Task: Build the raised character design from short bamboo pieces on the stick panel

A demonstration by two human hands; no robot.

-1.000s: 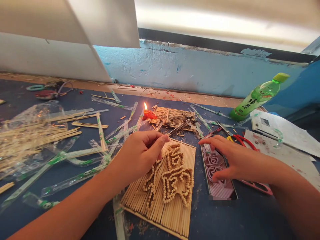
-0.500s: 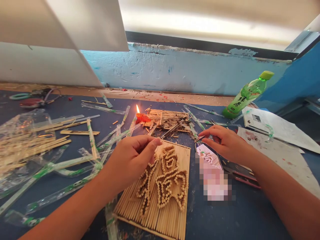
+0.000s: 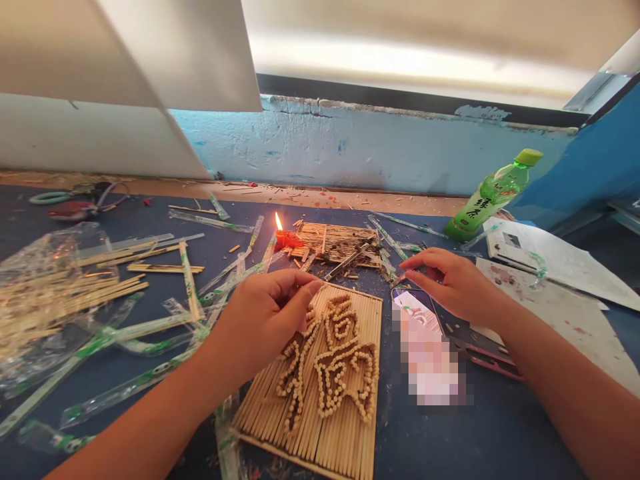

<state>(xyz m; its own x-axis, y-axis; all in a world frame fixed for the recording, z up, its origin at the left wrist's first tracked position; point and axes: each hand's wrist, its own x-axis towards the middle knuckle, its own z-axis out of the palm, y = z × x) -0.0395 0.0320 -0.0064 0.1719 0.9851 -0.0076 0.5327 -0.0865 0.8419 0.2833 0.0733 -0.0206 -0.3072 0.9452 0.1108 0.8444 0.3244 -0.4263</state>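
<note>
Stick board (image 3: 345, 427) partly hidden by left hand (image 3: 265, 320).

**Both Hands Low, Fingertips Drawn In**

The left forearm (image 3: 165, 413) comes in bare from 7 o'clock and runs up toward the centre. The left hand (image 3: 265, 320) sits just left of centre, back upward, knuckles rounded and fingers curled in. Its thumb lies against the forefinger (image 3: 306, 293), whose tip aims toward 2 o'clock; whether anything is pinched there cannot be told.

The right forearm (image 3: 565, 387) enters from 4 o'clock. The right hand (image 3: 453, 283) lies at about 2 o'clock from centre, palm down, wrist level, fingers loosely arched and pointing toward 9 o'clock, the thumb slightly apart beneath them.
</note>
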